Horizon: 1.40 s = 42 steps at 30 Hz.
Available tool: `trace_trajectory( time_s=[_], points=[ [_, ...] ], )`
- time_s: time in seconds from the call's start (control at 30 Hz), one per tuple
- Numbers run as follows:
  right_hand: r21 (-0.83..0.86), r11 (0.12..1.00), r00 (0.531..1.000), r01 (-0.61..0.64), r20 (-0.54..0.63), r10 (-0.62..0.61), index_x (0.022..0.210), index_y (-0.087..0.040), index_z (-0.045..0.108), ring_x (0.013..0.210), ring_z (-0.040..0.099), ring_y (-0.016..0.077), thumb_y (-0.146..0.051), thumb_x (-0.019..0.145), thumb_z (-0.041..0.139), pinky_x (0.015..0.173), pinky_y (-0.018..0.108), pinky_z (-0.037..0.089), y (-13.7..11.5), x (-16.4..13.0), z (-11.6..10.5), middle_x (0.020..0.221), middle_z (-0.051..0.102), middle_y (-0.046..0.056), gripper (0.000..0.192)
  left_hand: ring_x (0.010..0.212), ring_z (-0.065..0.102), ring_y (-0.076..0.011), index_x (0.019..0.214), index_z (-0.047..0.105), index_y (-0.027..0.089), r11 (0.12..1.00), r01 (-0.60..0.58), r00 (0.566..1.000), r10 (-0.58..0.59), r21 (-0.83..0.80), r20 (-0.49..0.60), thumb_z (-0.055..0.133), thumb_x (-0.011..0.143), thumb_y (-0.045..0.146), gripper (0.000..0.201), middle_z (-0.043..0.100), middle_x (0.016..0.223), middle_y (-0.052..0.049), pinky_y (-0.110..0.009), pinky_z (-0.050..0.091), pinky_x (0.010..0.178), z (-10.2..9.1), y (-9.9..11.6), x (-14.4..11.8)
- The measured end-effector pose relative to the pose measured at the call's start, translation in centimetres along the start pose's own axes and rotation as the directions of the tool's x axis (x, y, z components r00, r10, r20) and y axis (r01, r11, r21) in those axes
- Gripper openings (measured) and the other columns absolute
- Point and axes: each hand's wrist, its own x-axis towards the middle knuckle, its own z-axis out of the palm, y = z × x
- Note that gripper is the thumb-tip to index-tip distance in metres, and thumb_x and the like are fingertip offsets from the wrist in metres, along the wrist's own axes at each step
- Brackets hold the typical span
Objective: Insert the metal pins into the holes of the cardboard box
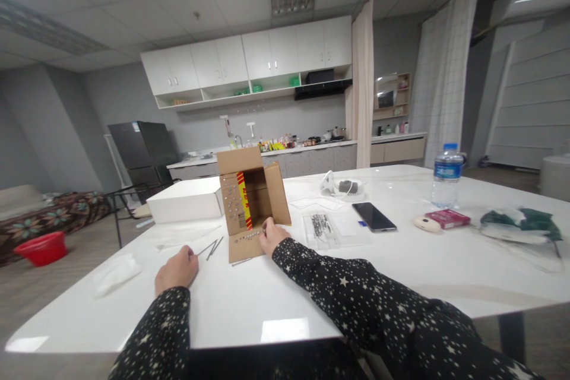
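Right hand (pixel 271 237) apparently touching cardboard box (pixel 249 202) flap edge.

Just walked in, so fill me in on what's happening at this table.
A person in a star-patterned dark sleeve sits at a white table. Their right hand rests on the lower flap of an open brown cardboard box, fingertips on a row of small metal pieces stuck through it. Their left hand pinches one of several thin metal nails lying beside the box. A clear plastic bag of more nails lies to the right.
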Motion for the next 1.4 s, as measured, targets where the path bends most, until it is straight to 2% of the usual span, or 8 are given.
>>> trace_trajectory(
  time_s=[0.77, 1.4],
  points=[
    [0.092, 0.995, 0.999, -0.038, -0.032, 0.041, 0.094, -0.021, 0.051, 0.079, 0.063, 0.0232, -0.028, 0.079, 0.049, 0.065, 0.031, 0.044, 1.0, 0.9, 0.9, 0.089, 0.065, 0.009, 0.017, 0.083, 0.065, -0.0285, 0.096, 0.057, 0.023, 1.0, -0.002, 1.0, 0.002, 0.01, -0.019, 0.031, 0.082, 0.035, 0.032, 0.068, 0.097, -0.014, -0.035, 0.044, 0.068, 0.5, -0.4, 0.4],
    [0.093, 0.994, 0.998, -0.062, -0.006, 0.063, 0.099, -0.023, 0.049, 0.083, 0.063, 0.0235, -0.027, 0.081, 0.046, 0.068, 0.031, 0.042, 0.5, 0.6, 0.4, 0.09, 0.065, 0.007, 0.019, 0.087, 0.065, -0.0293, 0.099, 0.056, 0.023, 1.0, 0.002, 1.0, -0.002, 0.02, -0.006, 0.029, 0.084, 0.035, 0.033, 0.067, 0.098, -0.014, -0.035, 0.045, 0.069, 0.5, -0.2, 0.5]
  ],
)
